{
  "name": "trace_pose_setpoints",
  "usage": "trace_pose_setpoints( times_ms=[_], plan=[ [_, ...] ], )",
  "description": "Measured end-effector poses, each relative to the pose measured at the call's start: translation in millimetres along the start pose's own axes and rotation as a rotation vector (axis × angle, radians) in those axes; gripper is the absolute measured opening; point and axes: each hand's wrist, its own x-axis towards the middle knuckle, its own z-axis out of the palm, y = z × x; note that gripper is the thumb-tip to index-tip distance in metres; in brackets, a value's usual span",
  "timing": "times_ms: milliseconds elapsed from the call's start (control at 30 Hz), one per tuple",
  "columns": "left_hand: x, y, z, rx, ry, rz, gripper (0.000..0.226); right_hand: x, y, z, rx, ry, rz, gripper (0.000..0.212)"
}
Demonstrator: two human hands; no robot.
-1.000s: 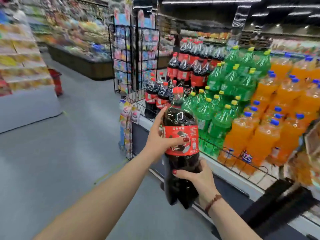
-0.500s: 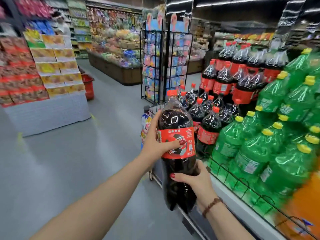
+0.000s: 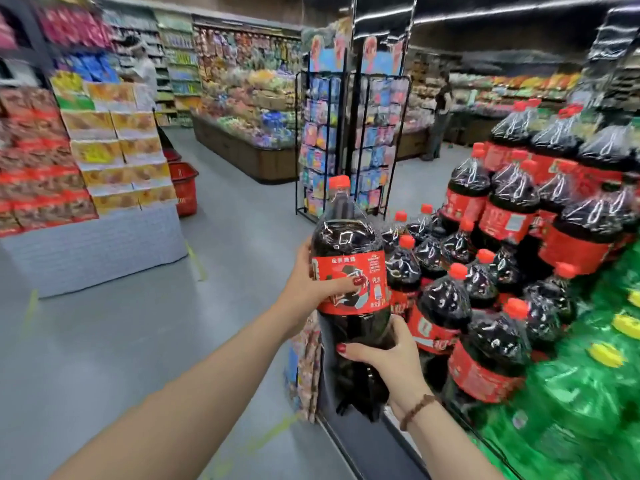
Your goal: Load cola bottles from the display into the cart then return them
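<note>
The fingers (image 3: pixel 341 285) of my left hand (image 3: pixel 311 289) curl round the red label of the cola bottle (image 3: pixel 346 237), thumb across its front. My right hand (image 3: pixel 391 358) grips the dark lower body from the right. The bottle is held upright in the air, just beside the stacked cola on the display (image 3: pixel 485 271), with green bottles (image 3: pixel 588 375) further right.

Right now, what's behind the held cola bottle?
Behind the held cola bottle, past its neck, stands a black wire rack of colourful packets; display bottles stand at its right. It covers the near corner of the display, so what sits there cannot be seen.
</note>
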Motion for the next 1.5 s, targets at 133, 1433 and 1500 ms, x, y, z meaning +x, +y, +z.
trace_pose_setpoints(
  times_ms=[133,1433,1500],
  plan=[
    [67.2,-8.5,-37.1,0.022,-0.021,0.012,0.099,60.2,7.6,35.4,-0.022,0.025,-0.018,0.072],
    [389.1,-82.1,-21.9,0.060,-0.693,0.161,0.101,294.0,-37.1,38.5,-0.216,0.225,0.177,0.037],
    [391.9,-89.5,-22.1,0.063,-0.739,0.195,0.101,284.7,-66.3,37.4,-0.171,0.347,0.128,0.036]
  ],
)
